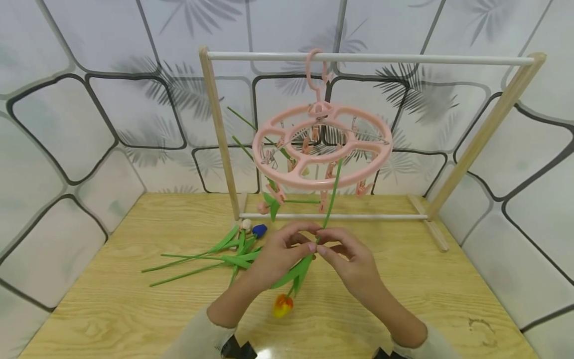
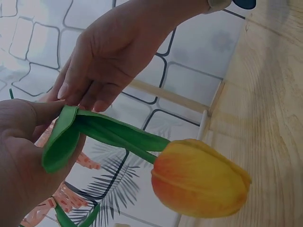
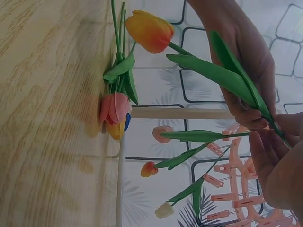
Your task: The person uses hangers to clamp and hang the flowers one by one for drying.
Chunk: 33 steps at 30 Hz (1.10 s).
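Observation:
An orange-yellow tulip (image 1: 283, 305) hangs head down, its green stem pointing up toward a pink round clip hanger (image 1: 278, 175). My left hand (image 1: 282, 255) pinches the stem just above the leaves, and the fingertips of my right hand (image 1: 354, 262) pinch it right beside. In the left wrist view the bloom (image 2: 201, 178) shows large, with the leaves (image 2: 61, 142) near the left palm. Clips on the hanger hold a pink tulip (image 3: 162, 134), an orange-red tulip (image 3: 149, 169) and a white tulip (image 3: 164, 210), seen in the right wrist view.
The hanger hooks over the white top bar (image 1: 381, 58) of a wooden-sided rack (image 1: 484, 137). Left of the hands, several tulips lie on the wooden table (image 1: 107, 309), among them a blue tulip (image 1: 259, 230) and a pink tulip (image 3: 114, 108). Patterned walls (image 1: 49, 129) surround the table.

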Motion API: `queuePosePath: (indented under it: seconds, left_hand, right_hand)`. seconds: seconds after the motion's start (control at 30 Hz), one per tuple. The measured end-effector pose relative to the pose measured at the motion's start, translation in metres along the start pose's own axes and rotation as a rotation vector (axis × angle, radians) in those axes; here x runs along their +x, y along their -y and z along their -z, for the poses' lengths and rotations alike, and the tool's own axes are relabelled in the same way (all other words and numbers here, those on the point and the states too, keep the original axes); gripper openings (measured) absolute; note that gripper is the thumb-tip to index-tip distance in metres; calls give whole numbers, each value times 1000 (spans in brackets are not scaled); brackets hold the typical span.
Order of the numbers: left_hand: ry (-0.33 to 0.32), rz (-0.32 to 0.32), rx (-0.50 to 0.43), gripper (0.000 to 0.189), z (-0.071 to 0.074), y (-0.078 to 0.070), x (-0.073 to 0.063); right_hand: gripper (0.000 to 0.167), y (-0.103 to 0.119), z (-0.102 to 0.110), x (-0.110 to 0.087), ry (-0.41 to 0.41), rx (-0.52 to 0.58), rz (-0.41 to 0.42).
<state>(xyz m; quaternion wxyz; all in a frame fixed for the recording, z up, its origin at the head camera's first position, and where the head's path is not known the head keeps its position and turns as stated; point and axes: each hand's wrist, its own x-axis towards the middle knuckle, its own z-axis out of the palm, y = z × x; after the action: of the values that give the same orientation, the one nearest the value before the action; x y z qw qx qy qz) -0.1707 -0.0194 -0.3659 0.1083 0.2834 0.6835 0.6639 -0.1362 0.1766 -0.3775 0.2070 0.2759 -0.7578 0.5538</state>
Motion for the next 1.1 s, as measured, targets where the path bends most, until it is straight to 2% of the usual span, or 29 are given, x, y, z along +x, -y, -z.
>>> queuePosePath:
  seconds: [0.17,0.4,0.67,1.1]
  left_hand:
    - [21,44,-15,34,-1,-2,-1]
    - [71,49,-19,36,2,0,0]
    - [68,66,18,38,1,0,-1]
    - [76,71,-38,41,-4,5,1]
  right_hand:
    - [31,0,-1,0,-23,-9,4]
    - [38,3,3,1,-41,-13,-7]
    - [46,1,3,2,-47,58,20]
    - [49,1,3,1,-40,72,-22]
